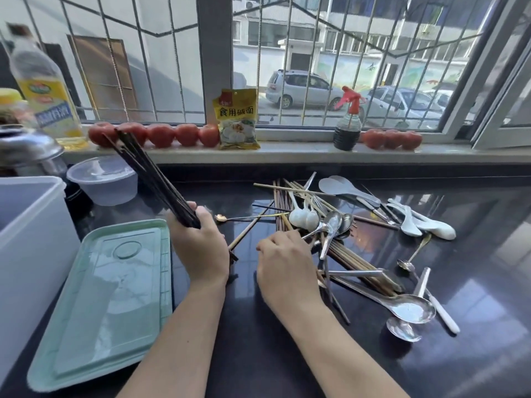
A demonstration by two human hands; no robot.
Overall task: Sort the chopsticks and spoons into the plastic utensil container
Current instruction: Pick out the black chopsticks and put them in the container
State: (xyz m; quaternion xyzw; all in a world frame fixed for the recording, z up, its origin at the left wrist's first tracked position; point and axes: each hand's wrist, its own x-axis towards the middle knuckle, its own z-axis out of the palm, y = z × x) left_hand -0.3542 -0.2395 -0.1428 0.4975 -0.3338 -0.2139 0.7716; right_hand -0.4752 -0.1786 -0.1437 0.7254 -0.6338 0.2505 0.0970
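My left hand grips a bundle of dark chopsticks that slants up and to the left. My right hand lies on the near end of a pile of brown wooden chopsticks on the dark counter, its fingers curled over them; what they hold is hidden. Metal spoons, white ceramic spoons and a big ladle are mixed through the pile. The white plastic container stands at the far left, with its pale green lid flat beside it.
A clear plastic bowl and a metal pot lid sit at the back left. On the windowsill stand an oil bottle, tomatoes, a yellow packet and a spray bottle.
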